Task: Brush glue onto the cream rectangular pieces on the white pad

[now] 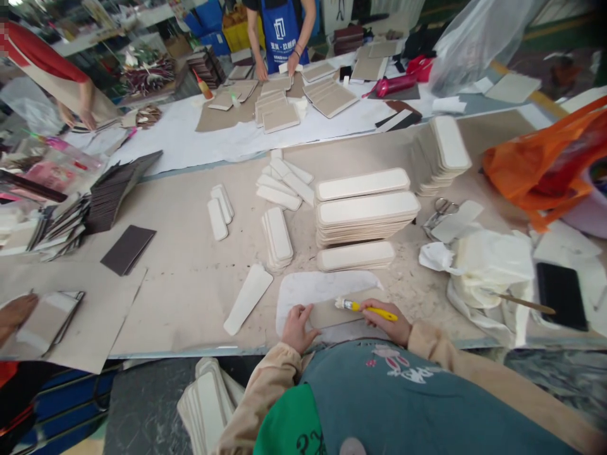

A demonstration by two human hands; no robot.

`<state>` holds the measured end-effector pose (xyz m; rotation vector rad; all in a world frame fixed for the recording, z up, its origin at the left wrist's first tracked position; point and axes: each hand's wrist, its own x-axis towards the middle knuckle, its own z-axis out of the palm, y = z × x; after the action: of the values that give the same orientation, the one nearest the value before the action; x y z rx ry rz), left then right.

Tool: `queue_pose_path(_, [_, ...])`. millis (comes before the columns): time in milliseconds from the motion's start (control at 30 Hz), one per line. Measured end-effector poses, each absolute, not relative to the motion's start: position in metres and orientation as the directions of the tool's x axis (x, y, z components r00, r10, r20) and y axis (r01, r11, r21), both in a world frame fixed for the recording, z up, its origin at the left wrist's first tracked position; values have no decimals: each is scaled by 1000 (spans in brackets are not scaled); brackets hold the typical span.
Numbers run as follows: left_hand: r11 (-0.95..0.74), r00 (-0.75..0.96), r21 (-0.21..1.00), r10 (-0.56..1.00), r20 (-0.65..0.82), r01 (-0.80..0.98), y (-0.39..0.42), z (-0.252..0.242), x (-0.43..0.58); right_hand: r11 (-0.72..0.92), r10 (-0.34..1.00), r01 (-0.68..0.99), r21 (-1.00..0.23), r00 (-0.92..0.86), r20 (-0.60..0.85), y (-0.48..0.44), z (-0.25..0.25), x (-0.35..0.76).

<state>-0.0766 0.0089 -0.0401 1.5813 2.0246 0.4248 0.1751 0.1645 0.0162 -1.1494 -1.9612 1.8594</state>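
Observation:
A beige strip of board (328, 315) lies on a white sheet (291, 289) at the table's near edge. My left hand (297, 328) rests on the board's left end, thumb and fingers spread apart and pressing it down. Closed round the yellow handle of a paintbrush (355, 306), my right hand (391, 321) is over the board's right part. The brush's whitish bristles point left and are at the board's surface. To the left lies a single tapered white piece (249, 298). Just beyond the sheet stands a short stack of long white rounded strips (356, 255).
Taller strip stacks (367, 212) and smaller piles (277, 237) stand beyond. Right are scissors (441, 212), a plastic-lined tub (493, 259) with a stick across it, a black phone-like slab (561, 296) and an orange bag (540, 164). Co-workers handle panels across the table and at left.

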Motion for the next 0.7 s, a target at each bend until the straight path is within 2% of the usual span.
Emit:
queue_pose_path(367, [270, -192, 510, 961, -200, 817, 10, -43, -77, -38, 519, 335, -941, -798, -305, 135, 11, 120])
queue_pose_path(700, [270, -213, 482, 962, -171, 834, 9, -48, -76, -101, 627, 438, -893, -669, -399, 128, -14, 120])
